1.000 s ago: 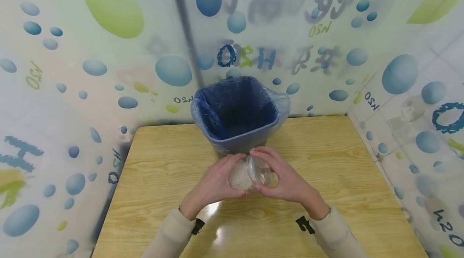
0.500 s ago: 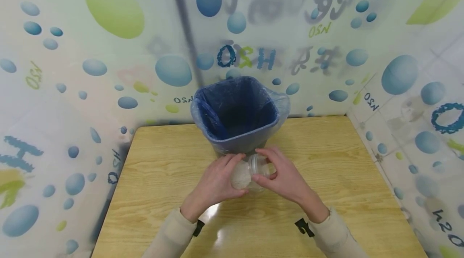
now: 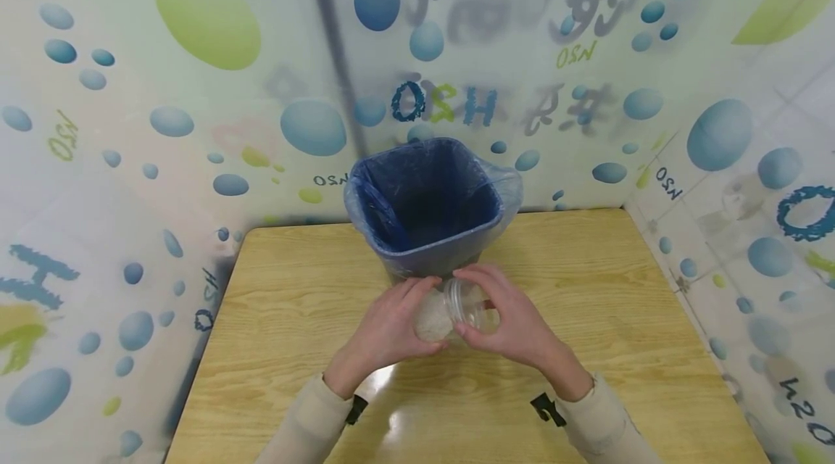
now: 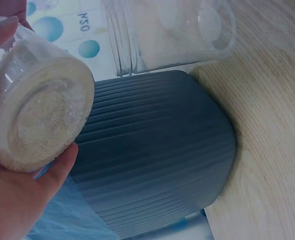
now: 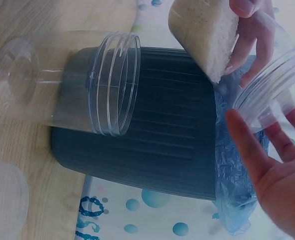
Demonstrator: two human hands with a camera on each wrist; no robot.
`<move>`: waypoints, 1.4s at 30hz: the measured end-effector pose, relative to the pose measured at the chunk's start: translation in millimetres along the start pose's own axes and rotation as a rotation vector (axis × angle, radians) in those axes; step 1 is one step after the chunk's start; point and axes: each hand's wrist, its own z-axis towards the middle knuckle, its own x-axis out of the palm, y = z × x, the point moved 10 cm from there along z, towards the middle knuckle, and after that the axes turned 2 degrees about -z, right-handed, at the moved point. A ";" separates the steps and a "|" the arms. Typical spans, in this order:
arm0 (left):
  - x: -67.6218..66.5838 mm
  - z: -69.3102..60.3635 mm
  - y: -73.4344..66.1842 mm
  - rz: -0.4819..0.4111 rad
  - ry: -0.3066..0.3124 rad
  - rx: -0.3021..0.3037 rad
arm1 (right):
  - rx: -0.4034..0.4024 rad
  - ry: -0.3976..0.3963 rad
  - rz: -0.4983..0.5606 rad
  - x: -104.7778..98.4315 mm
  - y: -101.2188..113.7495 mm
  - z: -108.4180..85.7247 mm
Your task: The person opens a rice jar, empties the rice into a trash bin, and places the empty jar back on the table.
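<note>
My left hand [image 3: 389,324] grips a clear plastic jar [image 4: 42,115] by its side, tilted so its mouth faces right. White rice-like grains [image 5: 207,35] lie in its lower part. At the mouth, my right hand [image 3: 512,317] has thumb and fingers around a clear ridged lid [image 5: 277,90]; whether it is still threaded on cannot be told. Below both hands a second clear jar [image 5: 67,80] stands uncovered on the table, with a threaded neck and no contents visible. From above, the hands partly hide both jars.
A ribbed blue bin [image 3: 430,254] lined with a blue plastic bag [image 5: 235,165] stands just behind the hands. A clear round disc [image 5: 5,200] lies on the wooden table [image 3: 293,290]. Patterned walls [image 3: 261,109] border the back and sides.
At the lid, my right thumb and fingers shift and turn one way, then partly back. My left hand stays in place on the tilted jar. The bin has not moved.
</note>
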 end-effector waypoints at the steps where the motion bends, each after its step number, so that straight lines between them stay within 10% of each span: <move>1: 0.5 -0.1 0.5 -0.008 0.005 -0.005 | -0.023 -0.001 -0.008 -0.3 2.0 -0.1; 12: 2.6 -3.2 4.5 -0.074 0.017 -0.006 | -0.166 0.061 -0.014 3.5 10.0 -1.1; 25: -0.5 -3.2 3.0 -0.016 0.000 -0.021 | 0.243 0.088 0.060 10.9 -22.3 -2.8; 42: -2.1 -6.1 9.1 -0.117 -0.040 -0.032 | 0.102 0.085 0.307 1.3 -18.2 -3.9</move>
